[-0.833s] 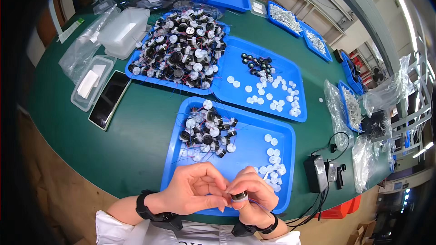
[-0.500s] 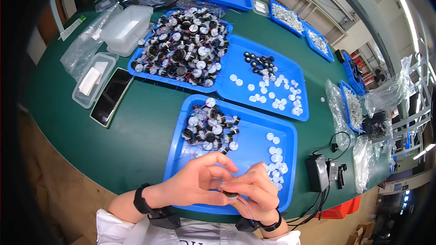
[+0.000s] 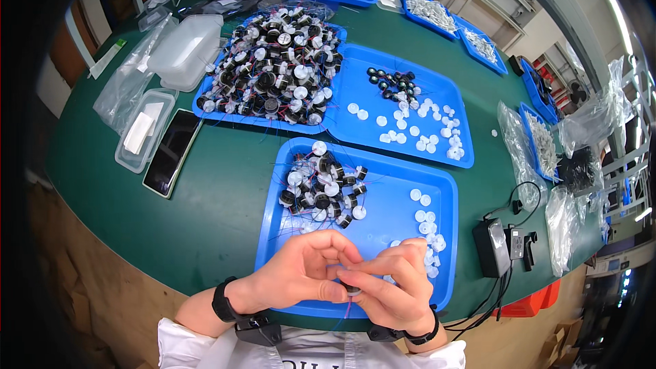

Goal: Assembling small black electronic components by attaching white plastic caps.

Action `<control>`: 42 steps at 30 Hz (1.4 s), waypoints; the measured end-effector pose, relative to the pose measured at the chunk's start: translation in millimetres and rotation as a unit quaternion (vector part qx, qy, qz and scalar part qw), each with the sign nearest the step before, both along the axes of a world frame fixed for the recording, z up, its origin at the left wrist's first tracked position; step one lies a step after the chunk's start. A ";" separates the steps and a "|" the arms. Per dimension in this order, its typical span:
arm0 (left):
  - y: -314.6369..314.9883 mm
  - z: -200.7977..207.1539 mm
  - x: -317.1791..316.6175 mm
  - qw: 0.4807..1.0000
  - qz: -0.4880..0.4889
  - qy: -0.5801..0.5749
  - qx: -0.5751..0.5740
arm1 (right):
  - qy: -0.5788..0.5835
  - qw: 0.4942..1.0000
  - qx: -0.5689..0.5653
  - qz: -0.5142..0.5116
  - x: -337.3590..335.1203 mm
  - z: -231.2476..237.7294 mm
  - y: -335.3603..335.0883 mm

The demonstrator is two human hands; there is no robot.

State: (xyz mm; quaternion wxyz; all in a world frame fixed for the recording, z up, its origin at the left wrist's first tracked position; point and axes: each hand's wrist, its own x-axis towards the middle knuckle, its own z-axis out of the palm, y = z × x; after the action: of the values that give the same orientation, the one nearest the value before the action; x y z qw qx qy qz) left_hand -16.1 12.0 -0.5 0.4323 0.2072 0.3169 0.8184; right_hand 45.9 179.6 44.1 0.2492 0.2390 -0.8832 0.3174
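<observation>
Over the near side of the front blue tray [image 3: 451, 232], my two hands meet fingertip to fingertip. Between them is a small round black part with thin wires [image 3: 352, 290], mostly covered by fingers. My left hand [image 3: 304, 270] pinches it with thumb and fingertips, and my right hand [image 3: 395, 287] grips it from the other side, the wires trailing below. Behind my left hand lies a heap of similar black-and-white wired parts [image 3: 322, 195] in the tray. Loose white plastic discs [image 3: 425, 217] lie along the tray's right side, close to my right hand.
Behind stand a heaped tray of wired parts [image 3: 273, 75] and a blue tray [image 3: 362, 133] with white discs and black pieces. To the left are a phone [image 3: 171, 154] and clear plastic tubs [image 3: 184, 55]. A black power adapter [image 3: 490, 246] with cables sits at right.
The view has shifted slightly, so the trays appear a little further right. Both hands keep hold of the black part, with the fingers slightly rearranged around it.
</observation>
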 end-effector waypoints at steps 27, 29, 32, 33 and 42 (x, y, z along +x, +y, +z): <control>5.9 1.9 0.1 0.999 0.000 -0.052 0.017 | 0.009 0.992 -0.122 0.035 -5.4 -7.9 -0.3; 2.4 -0.6 1.5 0.996 -0.020 -0.082 0.015 | 0.026 0.993 -0.111 0.038 -2.2 -10.9 -0.9; 1.5 -3.0 -0.4 0.997 -0.047 -0.064 -0.003 | 0.053 0.995 -0.080 0.032 -0.2 -15.5 -2.1; -0.4 -1.4 0.1 0.997 -0.053 -0.056 0.009 | 0.045 0.997 -0.060 0.034 2.7 -13.5 -3.1; -32.5 38.4 -49.9 0.882 0.299 0.251 -0.264 | -0.078 0.995 0.026 -0.056 14.9 30.3 28.8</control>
State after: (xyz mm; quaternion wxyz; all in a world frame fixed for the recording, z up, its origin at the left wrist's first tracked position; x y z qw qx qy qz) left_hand -66.0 -20.5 37.8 0.1115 0.1793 0.6658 0.7156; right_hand 60.8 208.4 74.4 0.1911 0.1702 -0.9196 0.2979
